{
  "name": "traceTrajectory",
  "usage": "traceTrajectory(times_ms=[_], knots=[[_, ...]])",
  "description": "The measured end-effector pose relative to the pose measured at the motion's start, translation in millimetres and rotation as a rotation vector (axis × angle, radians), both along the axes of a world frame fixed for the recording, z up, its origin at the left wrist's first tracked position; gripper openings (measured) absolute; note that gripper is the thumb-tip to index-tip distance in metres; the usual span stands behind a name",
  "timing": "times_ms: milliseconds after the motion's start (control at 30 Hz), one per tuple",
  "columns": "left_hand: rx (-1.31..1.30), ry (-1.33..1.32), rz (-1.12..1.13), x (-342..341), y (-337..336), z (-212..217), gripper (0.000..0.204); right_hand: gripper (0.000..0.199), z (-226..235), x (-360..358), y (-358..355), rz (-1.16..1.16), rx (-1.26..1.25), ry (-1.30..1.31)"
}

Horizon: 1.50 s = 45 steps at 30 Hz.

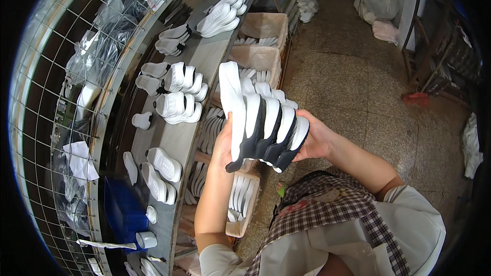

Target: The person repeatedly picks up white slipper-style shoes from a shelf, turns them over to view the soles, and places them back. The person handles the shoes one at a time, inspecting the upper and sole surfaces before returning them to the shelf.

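Observation:
Between my two hands I hold a nested stack of shoe soles [271, 122], white with black heel parts, lifted in front of me beside the workbench. My left hand [223, 140] is closed on the stack's left end, its fingers partly hidden behind the outer white sole. At the right end, my right hand [313, 137] grips the last sole from the side, with the fingertips out of sight behind it. On the bench to the left stand more stacked white soles [180, 107], and nearer me lies a loose pair of white soles [164, 165].
The long grey bench [169, 135] runs along my left, beneath a wire mesh [97, 71]. Pinkish bins [261, 57] of soles sit under it. A blue bin [125, 209] and a white cup [147, 239] are at the near end. White sacks [377, 1] lie on the far floor.

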State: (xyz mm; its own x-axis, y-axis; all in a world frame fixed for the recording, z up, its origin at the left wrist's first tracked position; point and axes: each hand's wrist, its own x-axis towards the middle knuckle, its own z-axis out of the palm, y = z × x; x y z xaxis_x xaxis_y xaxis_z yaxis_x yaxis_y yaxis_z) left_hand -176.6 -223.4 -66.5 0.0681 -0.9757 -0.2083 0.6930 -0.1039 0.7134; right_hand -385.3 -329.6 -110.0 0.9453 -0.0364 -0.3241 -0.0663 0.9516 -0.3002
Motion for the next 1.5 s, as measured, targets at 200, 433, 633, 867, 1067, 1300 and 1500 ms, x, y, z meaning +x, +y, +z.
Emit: traceTrajectory(times_ms=[200,433,633,867,1067,1300,1500], knots=[[0.041,0.089,0.02,5,0,-9,0.05,0.062,8,-3,1,-0.011,0.002,0.031],[-0.073,0.017,-0.011,3,1,-6,0.049,0.062,13,-6,3,-0.014,-0.004,0.026],[0.036,-0.045,0.082,-8,12,3,0.058,0.06,10,-5,6,-0.091,-0.176,0.034],[-0.091,0.021,0.051,-14,12,-10,0.056,0.101,19,-10,10,-0.336,-0.541,0.0],[-0.042,-0.161,0.125,-16,17,-11,0.059,0.1,26,-22,8,-0.415,-0.752,-0.111],[-0.06,-0.183,0.091,-19,7,-11,0.059,0.106,24,-33,8,-0.386,-0.903,-0.076],[-0.058,-0.177,0.086,-19,2,-13,0.058,0.116,21,-36,3,-0.364,-0.954,-0.073]])
